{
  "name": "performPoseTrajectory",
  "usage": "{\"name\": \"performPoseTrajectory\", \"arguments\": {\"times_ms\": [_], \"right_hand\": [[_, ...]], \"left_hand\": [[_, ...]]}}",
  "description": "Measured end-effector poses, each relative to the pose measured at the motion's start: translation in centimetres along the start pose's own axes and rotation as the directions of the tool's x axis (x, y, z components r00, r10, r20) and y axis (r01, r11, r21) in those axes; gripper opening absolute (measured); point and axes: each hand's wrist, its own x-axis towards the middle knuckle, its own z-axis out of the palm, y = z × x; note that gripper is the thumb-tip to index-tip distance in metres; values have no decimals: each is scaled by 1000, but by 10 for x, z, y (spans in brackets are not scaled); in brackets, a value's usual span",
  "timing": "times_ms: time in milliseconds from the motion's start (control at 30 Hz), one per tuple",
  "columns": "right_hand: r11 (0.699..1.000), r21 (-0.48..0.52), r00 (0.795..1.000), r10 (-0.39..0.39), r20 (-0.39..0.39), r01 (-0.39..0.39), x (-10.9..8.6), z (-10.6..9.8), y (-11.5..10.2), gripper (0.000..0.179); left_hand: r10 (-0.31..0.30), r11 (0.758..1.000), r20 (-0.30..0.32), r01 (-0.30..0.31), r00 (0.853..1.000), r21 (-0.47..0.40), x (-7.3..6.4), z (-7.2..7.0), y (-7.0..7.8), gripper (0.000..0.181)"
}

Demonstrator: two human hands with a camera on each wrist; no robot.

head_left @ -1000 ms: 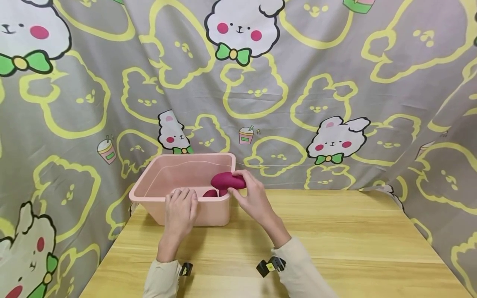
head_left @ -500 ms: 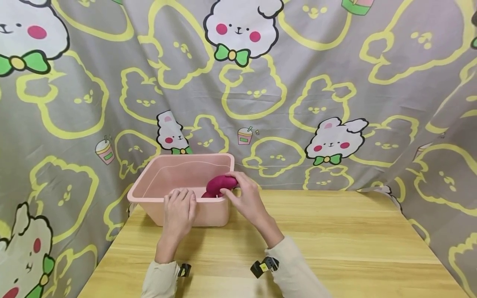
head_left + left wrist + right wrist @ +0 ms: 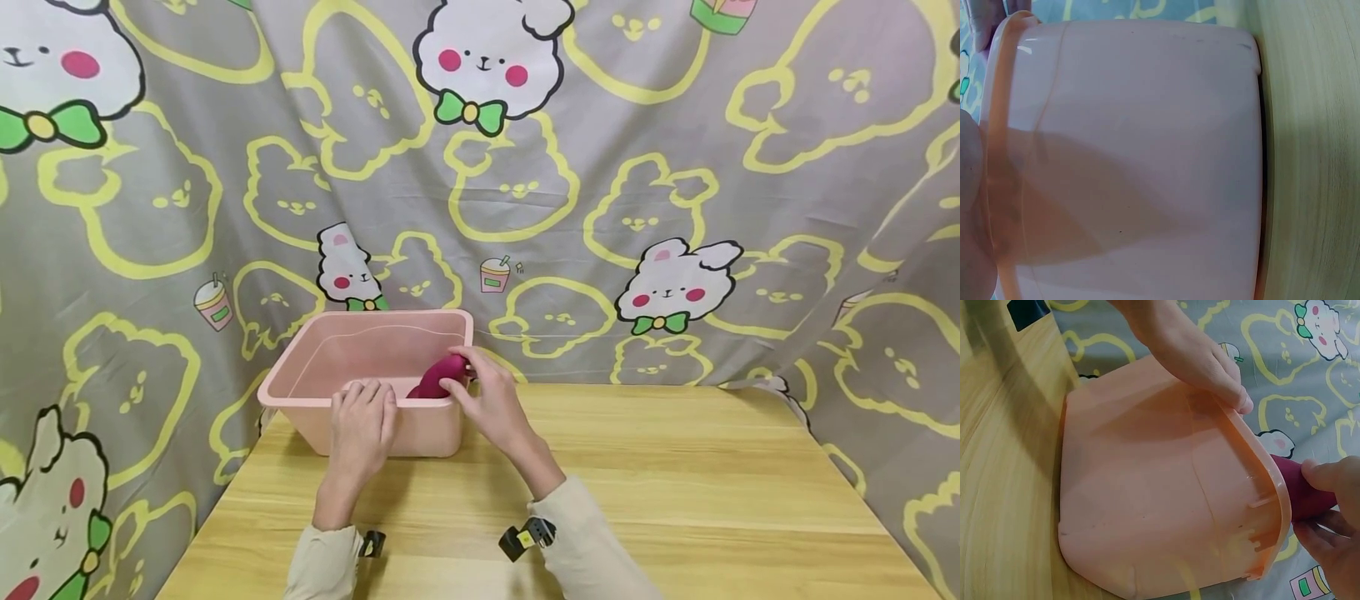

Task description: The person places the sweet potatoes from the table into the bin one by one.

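Note:
A pink plastic bin (image 3: 397, 429) stands on the table. My left hand (image 3: 363, 425) holds its near rim, fingers bent over the edge; the right wrist view also shows this left hand (image 3: 1200, 359) on the rim. My right hand (image 3: 491, 400) pinches a smooth, rounded magenta thing (image 3: 438, 377) between thumb and fingers at the bin's right end. The magenta thing (image 3: 1297, 487) tilts down into the bin, its lower part hidden behind the wall. In the left wrist view the bin's outer wall (image 3: 1147, 125) fills most of the picture.
The wooden table (image 3: 675, 483) stretches out to the right of the bin. A grey curtain (image 3: 540, 167) with yellow outlines and white cartoon heads hangs right behind the bin and down both sides. Small black cameras sit at the left wrist (image 3: 371, 544) and right wrist (image 3: 525, 540).
My right hand has moved a little left, tipping the magenta thing from nearly level to slanting down into the bin. My left hand has stayed on the rim.

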Motion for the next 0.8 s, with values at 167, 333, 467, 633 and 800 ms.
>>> {"name": "performPoseTrajectory", "arguments": {"times_ms": [167,333,467,633,800], "right_hand": [[1000,-19,1000,-10,18,10,1,0,1,42],[1000,-15,999,-22,28,22,2,3,2,43],[999,-36,999,-29,33,30,2,5,3,35],[998,-64,998,-23,50,26,2,5,3,26],[998,-65,998,-23,65,27,3,4,3,27]], "left_hand": [[-2,1000,7,2,1000,5,1,0,1,33],[-9,1000,23,8,1000,11,2,-1,1,34],[-16,1000,30,15,999,11,1,-3,1,33],[-10,1000,25,9,1000,13,0,-3,2,31],[-10,1000,27,9,1000,11,1,-2,3,31]]}}
